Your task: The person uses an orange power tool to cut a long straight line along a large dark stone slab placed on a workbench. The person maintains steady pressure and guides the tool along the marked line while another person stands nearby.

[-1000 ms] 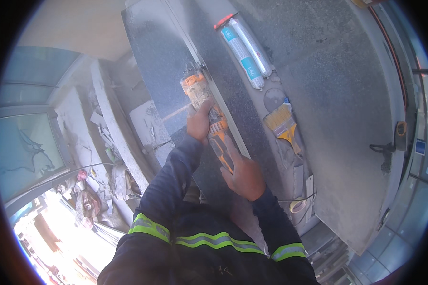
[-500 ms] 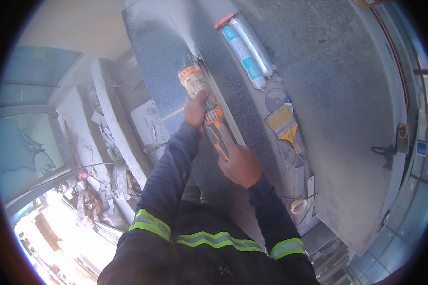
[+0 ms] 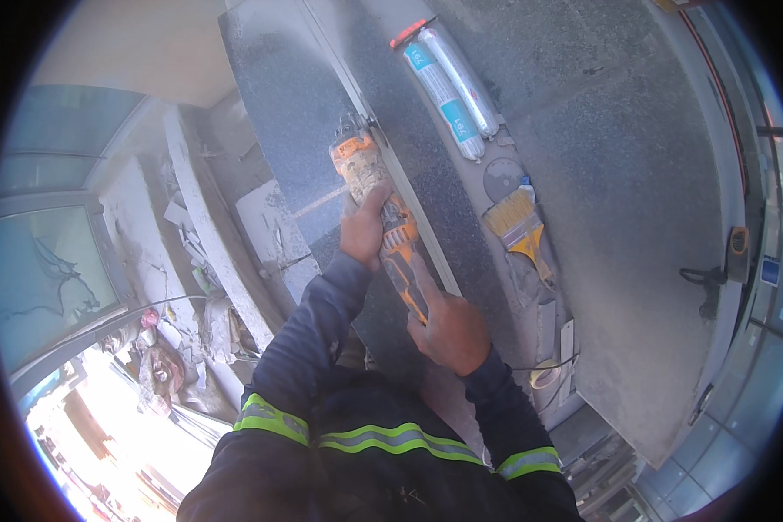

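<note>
Nearest is the person's dark jacket (image 3: 383,400) with yellow-green reflective bands. The right hand (image 3: 457,335) is wrapped around the rear handle of an orange angle grinder (image 3: 400,237), one digit stretched forward along its casing. Farther up, the left hand (image 3: 363,224) is curled around its dusty body. The grinder lies over a dark speckled slab (image 3: 278,96), its head beside a pale strip (image 3: 418,217). To the right are a paintbrush (image 3: 520,233), a grey disc (image 3: 499,180) and, farthest, two sausage-shaped packs (image 3: 445,103).
</note>
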`<action>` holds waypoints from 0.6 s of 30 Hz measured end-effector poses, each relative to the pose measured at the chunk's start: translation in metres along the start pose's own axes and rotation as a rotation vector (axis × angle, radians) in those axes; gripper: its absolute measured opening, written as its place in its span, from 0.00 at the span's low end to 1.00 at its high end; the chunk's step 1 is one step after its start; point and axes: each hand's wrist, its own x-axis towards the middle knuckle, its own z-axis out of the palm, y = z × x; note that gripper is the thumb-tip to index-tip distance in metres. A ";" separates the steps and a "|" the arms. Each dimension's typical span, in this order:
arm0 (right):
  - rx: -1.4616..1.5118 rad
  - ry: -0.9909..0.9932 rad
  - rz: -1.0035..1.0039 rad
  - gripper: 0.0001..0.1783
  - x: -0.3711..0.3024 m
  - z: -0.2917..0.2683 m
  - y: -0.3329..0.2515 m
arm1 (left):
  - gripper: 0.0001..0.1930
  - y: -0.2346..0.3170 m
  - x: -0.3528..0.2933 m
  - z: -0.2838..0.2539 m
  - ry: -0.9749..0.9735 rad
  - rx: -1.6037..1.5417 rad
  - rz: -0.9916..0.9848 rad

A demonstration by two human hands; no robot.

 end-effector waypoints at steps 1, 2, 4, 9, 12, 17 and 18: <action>-0.010 0.006 -0.005 0.54 0.001 0.002 0.002 | 0.27 0.000 0.001 -0.001 -0.018 0.003 0.007; -0.017 0.020 -0.016 0.55 0.003 0.005 0.004 | 0.27 0.001 0.003 -0.002 -0.029 0.016 0.007; -0.029 0.051 -0.046 0.56 0.009 0.010 0.009 | 0.27 0.003 0.009 -0.003 -0.028 0.029 0.014; -0.015 0.099 -0.085 0.56 0.033 0.016 0.013 | 0.28 0.009 0.034 -0.007 -0.044 0.040 0.010; -0.031 0.092 -0.090 0.55 0.040 0.014 0.010 | 0.18 0.012 0.046 -0.008 0.000 0.092 0.025; -0.012 0.031 -0.032 0.55 0.027 0.006 0.004 | 0.22 0.007 0.033 -0.009 -0.034 0.026 0.030; -0.005 0.028 -0.026 0.55 0.023 0.005 0.004 | 0.24 0.006 0.028 -0.008 -0.044 0.014 0.029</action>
